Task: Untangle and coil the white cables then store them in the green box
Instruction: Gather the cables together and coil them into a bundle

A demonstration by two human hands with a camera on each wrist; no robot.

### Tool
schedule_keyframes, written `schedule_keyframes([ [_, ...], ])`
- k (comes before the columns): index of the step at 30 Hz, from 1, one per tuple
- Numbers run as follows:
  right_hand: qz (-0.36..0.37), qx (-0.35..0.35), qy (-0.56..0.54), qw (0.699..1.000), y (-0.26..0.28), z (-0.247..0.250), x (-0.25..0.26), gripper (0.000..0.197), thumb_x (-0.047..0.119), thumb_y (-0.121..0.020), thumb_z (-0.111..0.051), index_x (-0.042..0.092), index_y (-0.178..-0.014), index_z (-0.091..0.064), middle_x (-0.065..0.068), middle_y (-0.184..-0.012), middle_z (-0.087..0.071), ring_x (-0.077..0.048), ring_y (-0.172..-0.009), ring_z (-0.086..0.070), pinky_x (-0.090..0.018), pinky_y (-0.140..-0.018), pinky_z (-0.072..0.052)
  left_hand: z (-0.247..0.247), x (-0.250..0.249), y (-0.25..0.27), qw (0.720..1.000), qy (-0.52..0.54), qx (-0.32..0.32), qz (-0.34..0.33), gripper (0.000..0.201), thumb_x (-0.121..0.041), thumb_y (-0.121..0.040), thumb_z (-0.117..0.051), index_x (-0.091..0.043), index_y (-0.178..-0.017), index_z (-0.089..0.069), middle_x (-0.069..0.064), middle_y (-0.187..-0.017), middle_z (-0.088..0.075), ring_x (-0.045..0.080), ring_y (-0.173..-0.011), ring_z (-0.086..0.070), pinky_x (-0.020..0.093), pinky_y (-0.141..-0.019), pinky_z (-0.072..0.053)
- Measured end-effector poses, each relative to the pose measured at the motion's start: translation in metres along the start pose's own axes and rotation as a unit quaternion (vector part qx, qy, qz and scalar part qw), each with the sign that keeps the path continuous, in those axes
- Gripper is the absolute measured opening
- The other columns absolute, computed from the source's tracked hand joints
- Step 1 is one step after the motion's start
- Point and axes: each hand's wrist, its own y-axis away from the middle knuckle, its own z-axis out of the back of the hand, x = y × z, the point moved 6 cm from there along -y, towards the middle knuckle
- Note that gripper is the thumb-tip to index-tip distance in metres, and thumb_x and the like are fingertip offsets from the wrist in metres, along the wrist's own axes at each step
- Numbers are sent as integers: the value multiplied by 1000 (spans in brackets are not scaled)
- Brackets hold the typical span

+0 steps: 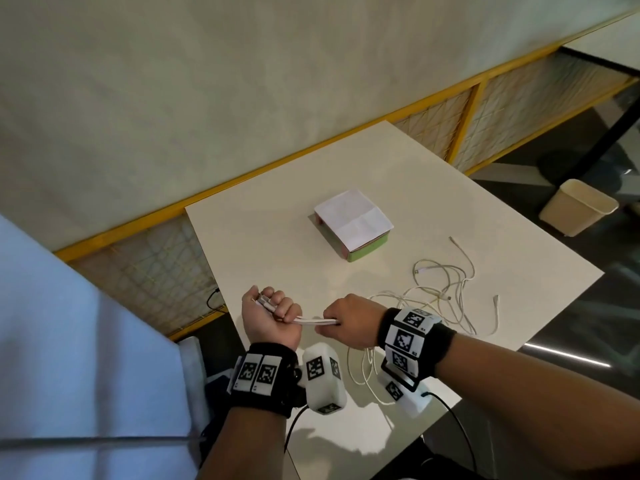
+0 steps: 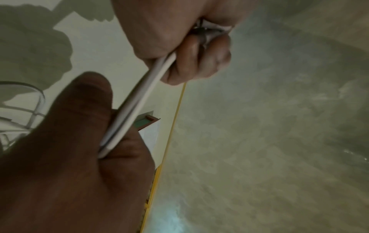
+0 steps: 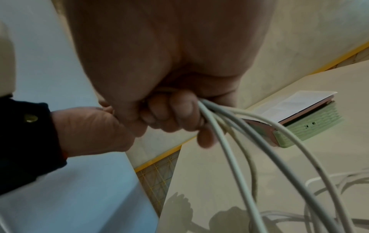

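Right, hands: both are up over the near part of the pale rectangular table, working one bundle between them.
Left hand: the left hand is a closed fist around the gathered ends of the thin white cables, with small connector tips poking out by the thumb; it looks like the anchor that keeps those ends level.
Right hand: the right hand is also curled tight round the same strands, just beside the left, so a short straight run of cable stretches between the two fists.
Why the grip: holding several strands side by side probably lets the person draw the slack through evenly rather than tightening a knot.
Loose cable: from the right fist the strands fan out and drop to the table, joining a sprawl of loops still crossing one another to the right.
Green box: the ribbed pale green plastic box sits farther back on the table, well apart from both hands, with a white sheet of paper lying over its top.
Progress: judging by that sprawl, untangling is under way and no coil is formed yet.
Risk: crossed loops may snag as they are pulled in.
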Motion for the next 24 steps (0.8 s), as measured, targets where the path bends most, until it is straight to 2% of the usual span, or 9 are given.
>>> schedule_keyframes([
  [2,5,8,-5,1000,-1,3,-4,37,42,-92,-45,17,-65,-51,-4,-68,-52,-26,-71,-51,-35,-68,-43,-4,2,2,1000,7,1,-2,42,-33,-94,-33,-18,-55,-39,-7,-35,-31,8,-22,-24,13,-29,-18],
  [4,-1,11,-11,1000,-1,7,-14,41,41,-92,-47,22,-56,-46,-1,-61,-49,-25,-70,-51,-35,-70,-45,-6,-3,3,1000,11,-8,-14,45,-32,-94,-31,-19,-52,-38,-7,-34,-28,8,-22,-21,13,-30,-17],
  [8,-49,-7,-9,999,1,26,-56,47,40,-91,-51,24,-49,-39,6,-54,-41,-24,-68,-47,-26,-62,-33,9,-30,-1,996,24,-50,-66,51,-25,-90,-28,-20,-41,-39,-8,-32,-27,8,-22,-21,11,-31,-16],
  [13,-61,14,11,998,0,28,-69,44,46,-88,-55,26,-51,-41,-2,-73,-49,-21,-75,-47,-25,-69,-34,44,-46,12,986,39,-99,-129,22,-13,-58,-37,-21,-38,-37,-8,-36,-24,10,-28,-19,15,-38,-17],
  [16,-69,30,19,997,-1,20,-70,44,49,-86,-56,26,-51,-40,4,-65,-45,-21,-76,-46,-25,-69,-33,62,-40,16,983,49,-110,-137,10,-15,-55,-39,-20,-47,-36,-8,-38,-25,11,-30,-19,17,-39,-18],
  [18,-82,48,28,995,1,11,-74,44,51,-85,-57,27,-51,-42,5,-60,-43,-22,-76,-48,-26,-69,-35,68,-37,17,982,41,-119,-138,8,-19,-55,-41,-20,-55,-33,-7,-38,-26,11,-30,-20,17,-39,-19],
  [20,-86,63,38,994,4,7,-77,41,51,-86,-55,23,-55,-49,-1,-65,-51,-25,-78,-52,-27,-68,-36,71,-32,17,982,41,-124,-138,17,-23,-70,-43,-20,-58,-31,-7,-38,-25,11,-30,-20,17,-38,-19],
  [22,-69,74,70,992,8,7,-73,41,49,-90,-49,13,-74,-61,-13,-84,-63,-31,-86,-59,-28,-69,-36,73,-31,18,979,49,-134,-143,40,-43,-91,-34,-20,-58,-30,-7,-38,-26,11,-31,-20,18,-40,-20],
  [24,-43,74,122,989,11,7,-64,43,48,-94,-42,11,-92,-63,-17,-100,-66,-32,-90,-60,-30,-69,-38,75,-33,17,977,53,-145,-150,56,-67,-86,-38,-19,-56,-31,-6,-41,-26,11,-33,-20,20,-42,-19],
])
